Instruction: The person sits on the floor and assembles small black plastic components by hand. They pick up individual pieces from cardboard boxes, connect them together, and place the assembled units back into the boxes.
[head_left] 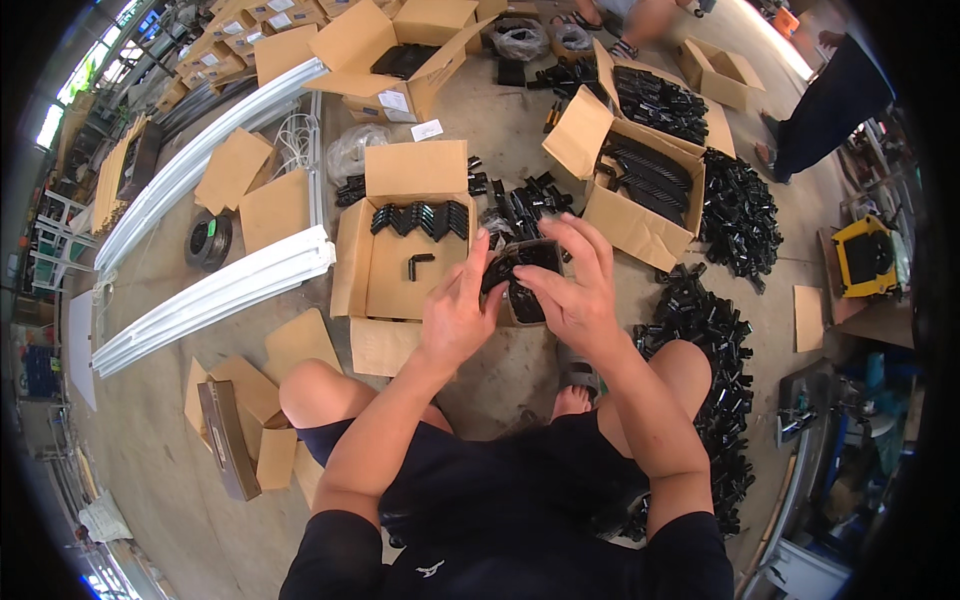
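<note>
My left hand (458, 318) and my right hand (580, 305) meet in front of me, closed by thumb and fingers on a small black piece (498, 272). Its exact shape is partly covered by my fingers. Just beneath is a small open box (528, 318) with tiny dark parts inside. Left of my hands stands an open cardboard box (350, 262). Black L-shaped corner pieces (420, 218) line its far side in a neat row, and one single corner piece (418, 266) lies nearer on its bottom.
Loose black parts form heaps (700, 370) along my right. Another open carton (640, 225) holds rows of black pieces. Long white profiles (215, 295) and a black wire coil (208, 240) lie left. A person in dark clothing (835, 100) stands at far right.
</note>
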